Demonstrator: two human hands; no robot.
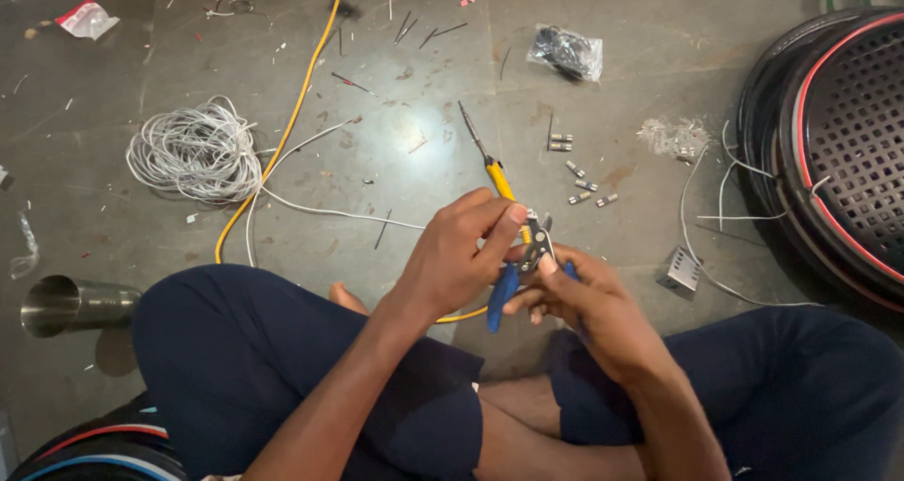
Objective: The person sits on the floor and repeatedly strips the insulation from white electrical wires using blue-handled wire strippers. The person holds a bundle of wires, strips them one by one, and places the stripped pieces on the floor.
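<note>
I sit cross-legged on a grey stone floor. My right hand (582, 297) grips blue-handled pliers (516, 272), jaws pointing up. My left hand (461, 248) pinches a small part at the plier jaws, fingers curled around it; the part itself is too small to make out. A yellow-handled screwdriver (484, 155) lies on the floor just beyond my hands. A thin white wire (339, 214) runs from the left toward my left hand.
A coil of grey-white wire (195, 150) and a yellow cable (292, 114) lie at the left. Several small metal connectors (579, 182) sit ahead on the right. A steel tumbler (66, 304) lies at the left; a black perforated basket (847, 142) stands right.
</note>
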